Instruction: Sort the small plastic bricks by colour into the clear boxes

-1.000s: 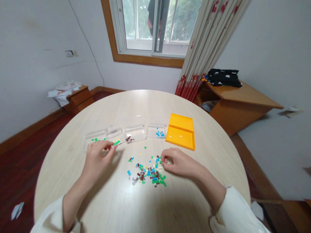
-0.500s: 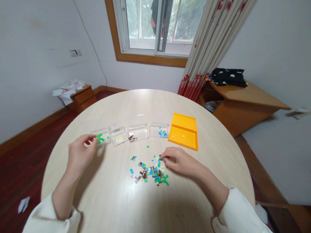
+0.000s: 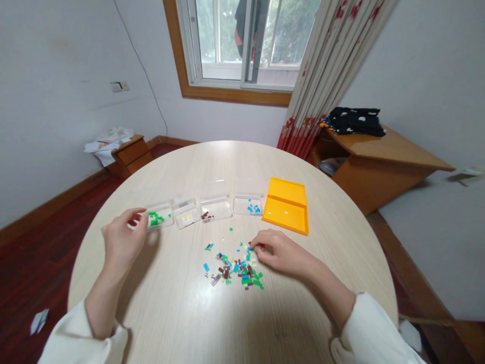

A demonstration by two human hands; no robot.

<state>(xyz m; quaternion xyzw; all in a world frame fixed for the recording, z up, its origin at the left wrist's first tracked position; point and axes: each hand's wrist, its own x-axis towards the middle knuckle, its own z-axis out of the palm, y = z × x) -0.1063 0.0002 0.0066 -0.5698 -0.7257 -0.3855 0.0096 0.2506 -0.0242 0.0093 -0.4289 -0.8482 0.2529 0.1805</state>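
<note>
My left hand (image 3: 123,240), at left tray (image 3: 165,210) of green bricks (image 3: 154,221): grasp unclear. My right hand (image 3: 278,250), at mixed pile (image 3: 246,278): grasp unclear. Apparently colour-sorting; next needs fine pinching.

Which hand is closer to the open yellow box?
Right. The right hand is this side of the yellow box; the left hand is far to its left, by green pieces.

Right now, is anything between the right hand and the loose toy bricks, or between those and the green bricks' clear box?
Nothing visible blocks the right hand: it is beside the loose toy bricks. Toward the clear box, only stray bricks lie between; the left hand is at the box's left end.
</note>
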